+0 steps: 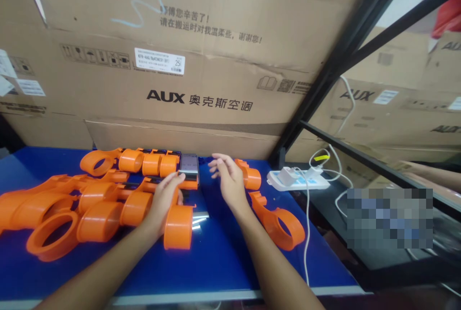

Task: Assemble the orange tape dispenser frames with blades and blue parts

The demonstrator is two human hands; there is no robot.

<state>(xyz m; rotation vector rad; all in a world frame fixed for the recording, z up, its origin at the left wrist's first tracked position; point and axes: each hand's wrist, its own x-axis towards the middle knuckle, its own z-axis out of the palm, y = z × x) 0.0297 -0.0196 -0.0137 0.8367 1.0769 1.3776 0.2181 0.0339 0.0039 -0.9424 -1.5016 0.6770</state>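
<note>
My left hand [165, 199] grips an orange plastic ring part [178, 228] near its upper arm, with the thumb on top and the other fingers mostly hidden. The ring hangs toward the front of the blue table [223, 267]. My right hand [229, 178] is raised over the table with loosely bent fingers apart and nothing in them. Closest to it on the right is another orange ring part [252, 178]. A phone [189, 162] with its screen lit lies behind my left hand.
Rows of orange ring parts [99, 221] cover the left side. One more orange ring part [283, 228] lies at the right, near a white power strip [266, 175] with plugs and cables. A large cardboard box [201, 75] stands behind, and a black metal frame [320, 94] rises at the right.
</note>
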